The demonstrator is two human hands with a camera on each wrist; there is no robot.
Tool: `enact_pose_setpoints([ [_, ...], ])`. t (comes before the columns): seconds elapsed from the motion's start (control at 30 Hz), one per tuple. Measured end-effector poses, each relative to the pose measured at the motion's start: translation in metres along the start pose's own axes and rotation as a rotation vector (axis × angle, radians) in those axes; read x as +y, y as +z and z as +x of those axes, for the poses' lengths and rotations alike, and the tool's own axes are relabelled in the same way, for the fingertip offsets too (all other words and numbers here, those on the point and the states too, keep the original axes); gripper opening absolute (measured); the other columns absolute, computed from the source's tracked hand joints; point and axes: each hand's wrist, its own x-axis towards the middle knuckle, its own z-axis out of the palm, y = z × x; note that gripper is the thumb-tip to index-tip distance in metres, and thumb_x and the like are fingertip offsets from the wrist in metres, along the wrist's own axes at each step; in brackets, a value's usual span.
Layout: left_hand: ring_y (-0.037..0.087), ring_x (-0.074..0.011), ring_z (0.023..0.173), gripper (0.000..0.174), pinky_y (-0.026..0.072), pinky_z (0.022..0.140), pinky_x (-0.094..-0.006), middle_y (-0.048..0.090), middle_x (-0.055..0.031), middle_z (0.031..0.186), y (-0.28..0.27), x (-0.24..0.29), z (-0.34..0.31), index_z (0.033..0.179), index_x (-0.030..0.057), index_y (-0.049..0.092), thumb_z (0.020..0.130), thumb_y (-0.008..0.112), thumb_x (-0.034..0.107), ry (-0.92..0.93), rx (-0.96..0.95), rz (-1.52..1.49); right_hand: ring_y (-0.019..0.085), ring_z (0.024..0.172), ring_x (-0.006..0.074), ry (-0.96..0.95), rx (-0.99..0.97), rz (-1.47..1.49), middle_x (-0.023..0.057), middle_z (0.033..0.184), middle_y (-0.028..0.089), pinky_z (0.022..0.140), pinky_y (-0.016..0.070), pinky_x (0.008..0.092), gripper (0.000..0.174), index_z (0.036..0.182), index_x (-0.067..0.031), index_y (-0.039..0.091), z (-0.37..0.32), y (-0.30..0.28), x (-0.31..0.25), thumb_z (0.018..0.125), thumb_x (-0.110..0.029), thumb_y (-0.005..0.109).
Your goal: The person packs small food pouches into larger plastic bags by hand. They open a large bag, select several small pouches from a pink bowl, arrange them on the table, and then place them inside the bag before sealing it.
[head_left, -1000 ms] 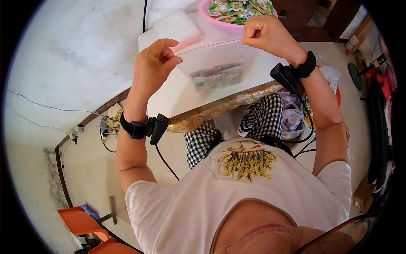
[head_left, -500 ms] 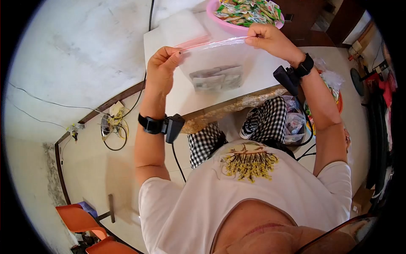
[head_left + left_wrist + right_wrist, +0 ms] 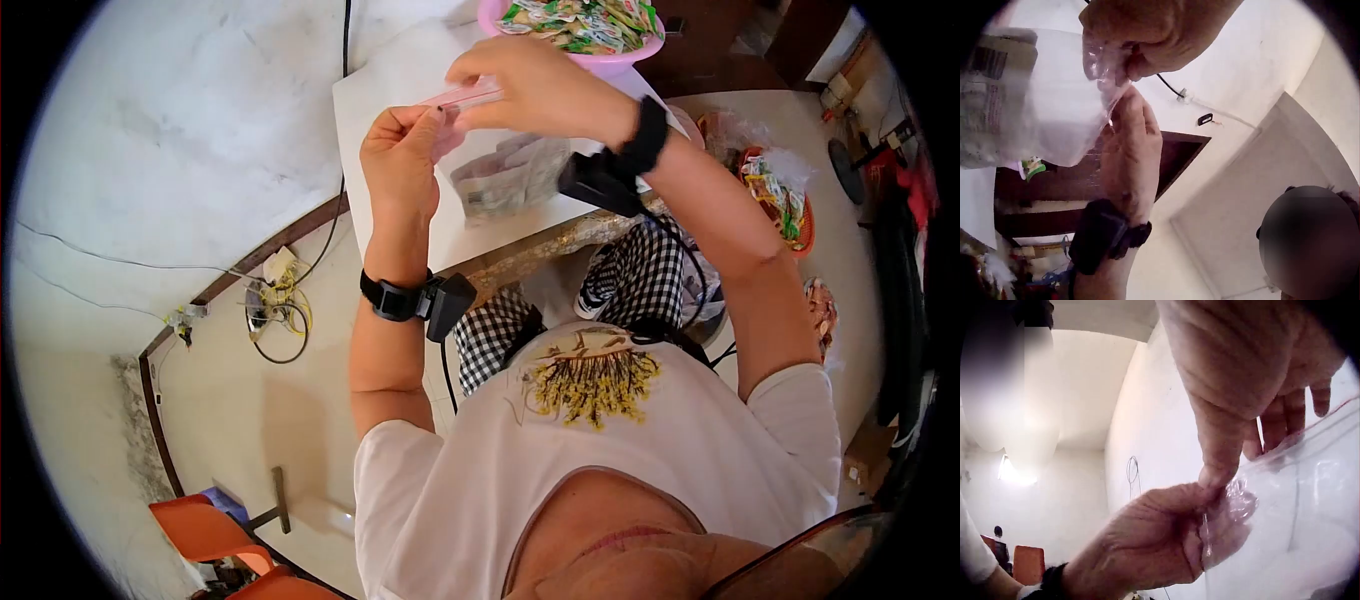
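A clear zip bag (image 3: 515, 180) with a pink-red zip strip hangs over the table, several flat greyish packets (image 3: 985, 94) inside it near its bottom. My left hand (image 3: 403, 165) pinches one top corner of the bag between thumb and fingers. Close against it, my right hand (image 3: 545, 90) grips the zip edge, its thumb (image 3: 1219, 450) on the near face and its fingers behind the film. In the left wrist view the right hand (image 3: 1129, 144) meets the left at the bag's bunched edge. The right hand covers part of the zip in the head view.
On the white table (image 3: 350, 110) stands a pink basin (image 3: 625, 65) full of green and white packets. A stack of clear bags (image 3: 410, 55) lies beside the wall. A red basket (image 3: 808, 235) of packets stands on the floor at right; orange chairs (image 3: 200, 530) are lower left.
My right hand has moved left from the bag's far corner to beside the left hand. Earlier the zip edge was stretched between both hands; now its end is bunched at the left.
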Motion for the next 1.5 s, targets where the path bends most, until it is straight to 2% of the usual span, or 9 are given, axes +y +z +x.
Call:
enact_pose_setpoints([
  [0.03,0.07,-0.0245,0.08,0.005,0.0579,0.074,-0.0365,0.069,-0.0148,0.088,-0.001,-0.001,0.0,0.087,0.0002,0.059,0.091,0.059,0.002,-0.006,-0.002,0.018,0.062,0.071,0.017,0.062,-0.131,0.033,0.0092,0.077,0.065,0.065,0.0473,0.0295,0.022,0.09,0.002,0.065,0.004,0.001,-0.005,0.078,-0.016,0.071],
  [0.13,0.07,-0.0243,0.082,0.006,0.0579,0.074,-0.0363,0.069,-0.0152,0.09,0.003,0.003,-0.002,0.087,0.0,0.058,0.092,0.058,0.002,-0.013,0.01,0.041,0.06,0.064,0.0149,0.136,-0.28,0.278,0.009,0.069,0.063,0.059,0.0457,0.0286,0.018,0.084,0.0011,0.066,0.014,0.002,0.004,0.078,-0.016,0.07],
  [0.23,0.07,-0.025,0.083,0.006,0.0578,0.074,-0.0363,0.069,-0.0158,0.092,-0.006,-0.001,-0.002,0.087,0.0004,0.058,0.092,0.057,0.002,-0.02,-0.026,-0.012,0.057,0.059,0.0133,0.135,-0.311,0.26,0.0085,0.066,0.063,0.055,0.044,0.0277,0.017,0.081,0.0011,0.065,0.009,-0.013,0.004,0.079,-0.016,0.069],
  [0.47,0.07,-0.0272,0.085,0.005,0.058,0.075,-0.0373,0.069,-0.016,0.093,-0.014,0.0,-0.001,0.089,0.0029,0.059,0.093,0.057,0.004,-0.089,-0.098,-0.054,0.06,0.06,0.0168,0.159,-0.211,0.221,0.01,0.065,0.063,0.058,0.0455,0.0306,0.018,0.079,0.0009,0.065,-0.028,-0.032,0.029,0.077,-0.017,0.067],
  [0.67,0.07,-0.0259,0.085,0.006,0.0586,0.075,-0.0368,0.07,-0.0144,0.09,-0.013,0.002,-0.001,0.087,0.0036,0.061,0.092,0.058,0.005,-0.103,-0.168,-0.085,0.052,0.064,0.0129,0.24,-0.19,0.174,0.0054,0.069,0.057,0.061,0.0428,0.0276,0.018,0.079,0.0021,0.059,-0.057,-0.049,0.039,0.082,-0.014,0.067],
  [0.77,0.07,-0.0283,0.08,0.005,0.0592,0.071,-0.0363,0.069,-0.0166,0.087,-0.007,0.005,-0.004,0.087,0.0016,0.06,0.091,0.061,0.004,-0.096,-0.125,-0.107,0.052,0.068,0.0123,0.253,-0.15,0.234,0.0047,0.073,0.056,0.064,0.0433,0.0266,0.017,0.081,0.0018,0.058,-0.069,-0.051,0.049,0.082,-0.012,0.068],
  [0.97,0.07,-0.025,0.085,0.006,0.0593,0.074,-0.0356,0.07,-0.0136,0.089,-0.009,0.005,-0.003,0.087,0.0036,0.062,0.092,0.06,0.006,-0.11,-0.172,-0.096,0.053,0.073,0.0112,0.292,-0.172,0.318,0.0033,0.081,0.057,0.068,0.0447,0.0257,0.016,0.084,0.0016,0.06,-0.078,-0.056,0.055,0.084,-0.011,0.069],
  [1.27,0.071,-0.0248,0.085,0.006,0.0593,0.076,-0.0353,0.07,-0.0135,0.09,-0.008,0.006,-0.002,0.088,0.0036,0.062,0.093,0.058,0.006,-0.108,-0.231,-0.094,0.049,0.071,0.0086,0.299,-0.245,0.275,0.0004,0.077,0.052,0.063,0.0417,0.0247,0.013,0.082,0.0,0.061,-0.084,-0.055,0.064,0.084,-0.009,0.07],
  [1.5,0.069,-0.027,0.087,0.007,0.0575,0.076,-0.0368,0.069,-0.0144,0.093,-0.012,0.01,-0.001,0.088,0.0025,0.061,0.093,0.058,0.005,-0.017,-0.234,-0.034,0.048,0.072,0.0064,0.332,-0.137,0.373,-0.0019,0.078,0.051,0.065,0.041,0.0228,0.012,0.083,-0.002,0.06,-0.084,-0.06,0.055,0.086,-0.01,0.068],
])
